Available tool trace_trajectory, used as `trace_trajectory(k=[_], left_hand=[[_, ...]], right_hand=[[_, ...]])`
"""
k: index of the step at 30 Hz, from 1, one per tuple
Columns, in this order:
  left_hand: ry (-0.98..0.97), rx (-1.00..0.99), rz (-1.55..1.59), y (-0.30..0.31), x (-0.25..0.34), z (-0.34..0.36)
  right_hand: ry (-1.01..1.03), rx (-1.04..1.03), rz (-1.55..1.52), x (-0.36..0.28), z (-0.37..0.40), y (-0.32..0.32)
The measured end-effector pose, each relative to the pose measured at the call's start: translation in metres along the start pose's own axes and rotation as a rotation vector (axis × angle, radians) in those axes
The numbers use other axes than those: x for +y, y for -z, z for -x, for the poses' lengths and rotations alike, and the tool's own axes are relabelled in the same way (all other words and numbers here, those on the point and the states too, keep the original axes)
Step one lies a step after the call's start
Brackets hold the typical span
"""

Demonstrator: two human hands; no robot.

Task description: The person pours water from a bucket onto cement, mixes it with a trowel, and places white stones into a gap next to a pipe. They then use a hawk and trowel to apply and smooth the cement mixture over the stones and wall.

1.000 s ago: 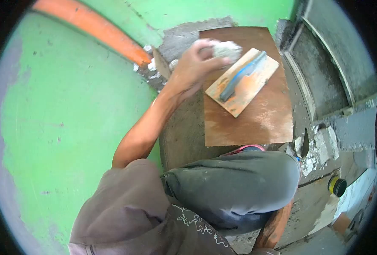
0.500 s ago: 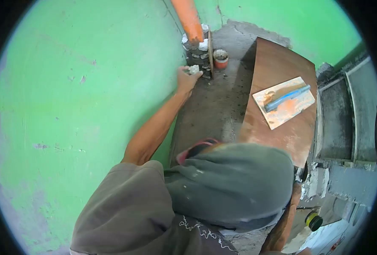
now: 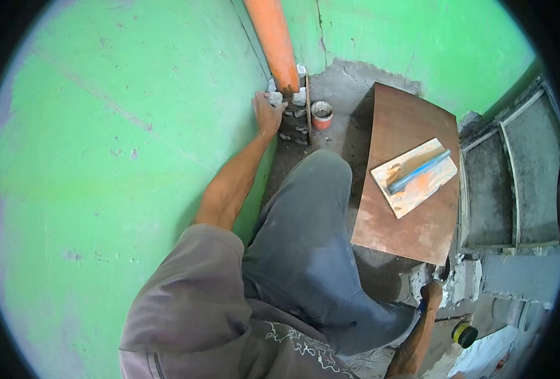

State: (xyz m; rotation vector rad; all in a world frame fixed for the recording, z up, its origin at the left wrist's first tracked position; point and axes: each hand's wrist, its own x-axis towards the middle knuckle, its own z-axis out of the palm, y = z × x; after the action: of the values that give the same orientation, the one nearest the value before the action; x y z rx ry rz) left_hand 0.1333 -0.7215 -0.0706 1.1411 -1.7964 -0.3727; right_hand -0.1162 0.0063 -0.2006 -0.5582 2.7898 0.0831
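Note:
My left hand (image 3: 267,115) is closed on a pale chunk of rubble (image 3: 275,98) beside the foot of an orange pipe (image 3: 272,44) in the wall corner. Broken pieces (image 3: 299,96) and dark mortar sit around the pipe's base, edged by a thin upright board (image 3: 309,108). Low on the right, my right hand (image 3: 432,292) has its fingers wrapped round a hand tool; a bit of blue handle (image 3: 421,307) shows, but its kind is mostly hidden. That hand is close to the near edge of a brown sheet (image 3: 397,240).
A small orange-red tub (image 3: 321,116) stands just right of the upright board. On the brown sheet lies a wooden float (image 3: 412,189) with a blue handle. My bent knee (image 3: 324,170) rises between the hands. A black-and-yellow round container (image 3: 464,335) is lower right.
My left hand has moved up with the chunk, from in front of the rubble to the pipe's foot. My knee has swung up and leftward, and my right hand has come into view.

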Motion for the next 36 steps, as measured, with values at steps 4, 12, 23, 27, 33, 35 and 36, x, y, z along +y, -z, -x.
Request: trace_trajectory(k=[4,12,23,27,33,35,36], left_hand=[[0.11,-0.009,0.083,-0.02,-0.001,-0.009],[0.04,0.033,0.104,-0.043,-0.018,-0.015],[0.058,0.043,0.054,-0.046,-0.014,-0.001],[0.006,0.004,-0.041,-0.044,-0.018,-0.005],[-0.047,-0.05,-0.191,-0.042,-0.021,-0.008],[-0.052,-0.064,-0.192,-0.04,-0.021,-0.009],[-0.055,-0.077,-0.17,-0.038,-0.021,-0.01]], right_hand=[[-0.017,0.032,-0.028,0.002,0.003,-0.01],[-0.08,0.055,-0.794,0.051,-0.002,-0.051],[0.23,0.23,0.03,0.092,-0.04,-0.086],[0.212,0.016,0.192,0.071,-0.034,-0.067],[0.086,0.094,-0.038,0.078,-0.039,-0.079],[0.145,0.195,-0.059,0.102,-0.049,-0.103],[0.097,0.143,-0.113,0.097,-0.044,-0.094]])
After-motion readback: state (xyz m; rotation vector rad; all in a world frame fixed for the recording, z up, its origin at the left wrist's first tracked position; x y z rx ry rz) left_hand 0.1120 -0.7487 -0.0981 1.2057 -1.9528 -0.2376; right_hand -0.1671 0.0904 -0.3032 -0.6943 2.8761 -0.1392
